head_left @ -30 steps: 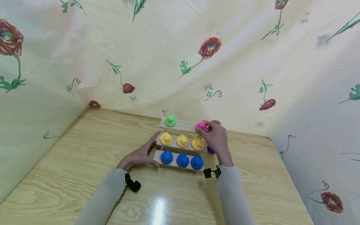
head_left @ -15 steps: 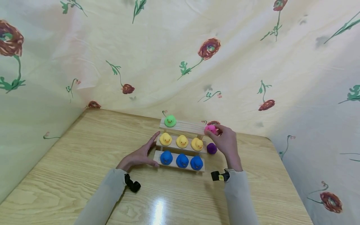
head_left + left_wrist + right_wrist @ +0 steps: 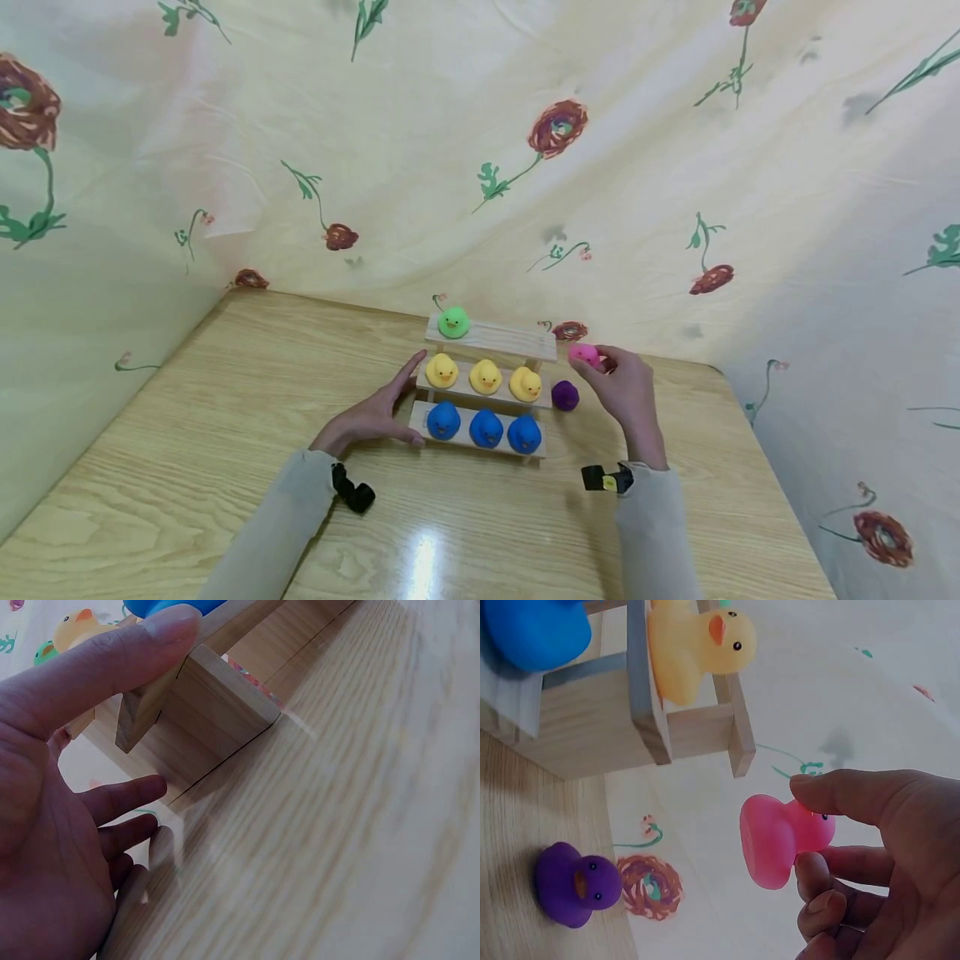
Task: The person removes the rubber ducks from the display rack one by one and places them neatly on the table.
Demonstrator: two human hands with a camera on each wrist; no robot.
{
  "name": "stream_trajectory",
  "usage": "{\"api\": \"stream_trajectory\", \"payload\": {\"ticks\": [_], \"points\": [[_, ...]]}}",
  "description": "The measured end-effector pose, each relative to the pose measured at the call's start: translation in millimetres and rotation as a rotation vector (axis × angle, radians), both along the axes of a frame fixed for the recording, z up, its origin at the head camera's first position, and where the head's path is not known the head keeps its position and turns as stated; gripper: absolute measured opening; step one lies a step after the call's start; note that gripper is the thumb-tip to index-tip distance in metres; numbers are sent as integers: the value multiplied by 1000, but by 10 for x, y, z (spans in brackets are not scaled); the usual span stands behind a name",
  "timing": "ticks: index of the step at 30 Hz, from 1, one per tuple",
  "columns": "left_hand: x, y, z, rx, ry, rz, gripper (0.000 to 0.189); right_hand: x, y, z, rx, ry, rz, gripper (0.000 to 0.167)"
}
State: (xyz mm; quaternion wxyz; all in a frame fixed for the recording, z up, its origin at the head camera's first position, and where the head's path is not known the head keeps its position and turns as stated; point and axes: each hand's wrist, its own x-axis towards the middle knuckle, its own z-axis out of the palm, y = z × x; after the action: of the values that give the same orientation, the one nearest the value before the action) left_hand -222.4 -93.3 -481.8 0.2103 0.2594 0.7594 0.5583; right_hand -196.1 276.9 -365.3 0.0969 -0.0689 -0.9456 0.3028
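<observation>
The person wore long sleeves of one plain colour, a pale grey which came close to beige. The left sleeve and the right sleeve seemed to be of the same cloth, and each reached the wrist. The right cuff had a slightly wavy edge. Beside the left cuff there was a black band, which carried a small black block. The right wrist had a dark strap with a squarish black piece, and a small yellow mark showed between them. The left hand and the right hand were bare.
</observation>
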Motion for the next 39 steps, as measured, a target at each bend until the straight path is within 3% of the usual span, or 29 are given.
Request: {"api": "stream_trajectory", "payload": {"ticks": [9, 32, 39], "points": [[-3, -1, -4, -4, 2, 2, 130, 39, 154, -107, -7, -5, -1, 47], [-8, 5, -9, -16, 16, 5, 130, 98, 438, -451, -69, -200, -17, 59], [-14, 4, -30, -5, 23, -3, 129, 76, 500, -565, -74, -222, 0, 55]]}}
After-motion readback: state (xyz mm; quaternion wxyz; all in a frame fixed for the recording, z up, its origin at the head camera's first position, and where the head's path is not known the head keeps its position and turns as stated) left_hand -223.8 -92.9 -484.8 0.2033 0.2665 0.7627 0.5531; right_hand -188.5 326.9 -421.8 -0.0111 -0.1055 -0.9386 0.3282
